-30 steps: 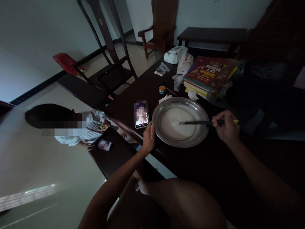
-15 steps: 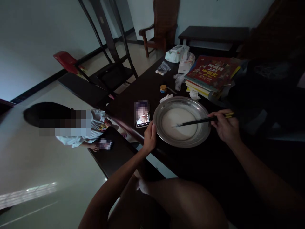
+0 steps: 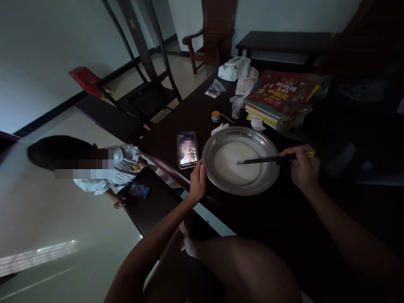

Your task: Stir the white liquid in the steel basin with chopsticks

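A wide metal basin [image 3: 213,179] stands on the dark table near its edge, with a milky white liquid [image 3: 232,168] inside. My left hand [image 3: 198,180] grips the basin's left rim, thumb on top and the fingers partly hidden. In my right hand [image 3: 303,167] is a pair of dark chopsticks [image 3: 265,160] with yellowish upper ends, closed in my fingers. They slant low over the basin, and their tips touch the white liquid near its middle. A lit phone [image 3: 188,155] lies just left of the basin.
Behind the basin are crumpled tissues [image 3: 258,124], a small jar [image 3: 216,116], plastic bags [image 3: 232,69] and a stack of books [image 3: 280,94]. At the left, another person [image 3: 104,168] is beside a dark bench [image 3: 151,202] with a second phone [image 3: 139,189] on it.
The chopsticks' tips have moved right through the liquid, and my right hand has shifted slightly right. My left hand stays on the rim. The other person's hand has drawn back from the second phone.
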`<state>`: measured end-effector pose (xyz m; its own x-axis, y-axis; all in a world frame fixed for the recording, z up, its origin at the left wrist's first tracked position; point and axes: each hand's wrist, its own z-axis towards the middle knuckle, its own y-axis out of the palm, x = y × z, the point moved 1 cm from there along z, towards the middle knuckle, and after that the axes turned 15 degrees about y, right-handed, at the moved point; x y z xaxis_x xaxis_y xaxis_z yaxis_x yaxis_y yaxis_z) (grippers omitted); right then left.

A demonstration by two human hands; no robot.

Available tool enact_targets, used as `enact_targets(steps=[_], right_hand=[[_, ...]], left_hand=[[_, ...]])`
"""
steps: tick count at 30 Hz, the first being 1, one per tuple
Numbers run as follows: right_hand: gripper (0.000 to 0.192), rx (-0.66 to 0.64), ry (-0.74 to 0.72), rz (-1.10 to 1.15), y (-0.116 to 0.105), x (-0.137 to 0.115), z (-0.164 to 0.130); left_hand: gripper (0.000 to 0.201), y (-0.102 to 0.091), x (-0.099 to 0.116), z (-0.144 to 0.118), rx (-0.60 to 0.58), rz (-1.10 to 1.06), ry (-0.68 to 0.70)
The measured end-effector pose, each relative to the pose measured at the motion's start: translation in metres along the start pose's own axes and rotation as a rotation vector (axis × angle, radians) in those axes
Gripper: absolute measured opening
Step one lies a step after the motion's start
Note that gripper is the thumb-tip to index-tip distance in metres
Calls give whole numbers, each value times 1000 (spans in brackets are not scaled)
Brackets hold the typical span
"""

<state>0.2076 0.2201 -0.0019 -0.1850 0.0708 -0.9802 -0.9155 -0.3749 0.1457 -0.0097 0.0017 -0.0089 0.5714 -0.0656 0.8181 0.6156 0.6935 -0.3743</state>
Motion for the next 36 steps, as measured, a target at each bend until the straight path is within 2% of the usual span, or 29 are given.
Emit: enact_targets(steps=[5, 10, 15, 19, 24, 29, 33, 36], right_hand=[[33, -122, -15, -134, 2, 1, -2], [32, -32, -33, -51, -1, 3, 0], [34, -141, -27, -106, 1, 1, -3], [37, -87, -43, -57, 1, 0, -4], [35, -162, -48, -106, 0, 2, -3], [38, -89, -46, -63, -2, 1, -3], [37, -161, -25, -144, -2, 2, -4], [36, -131, -45, -139, -3, 2, -4]], left_hand=[[62, 1, 0, 0, 3, 13, 2], [61, 1, -1, 0, 1, 15, 3], [61, 2, -3, -1, 11, 12, -1], [61, 2, -3, -2, 5, 8, -11], [64, 2, -2, -2, 8, 8, -12], [62, 2, -2, -2, 4, 4, -19], [60, 2, -2, -2, 12, 1, -9], [62, 2, -2, -2, 11, 3, -6]])
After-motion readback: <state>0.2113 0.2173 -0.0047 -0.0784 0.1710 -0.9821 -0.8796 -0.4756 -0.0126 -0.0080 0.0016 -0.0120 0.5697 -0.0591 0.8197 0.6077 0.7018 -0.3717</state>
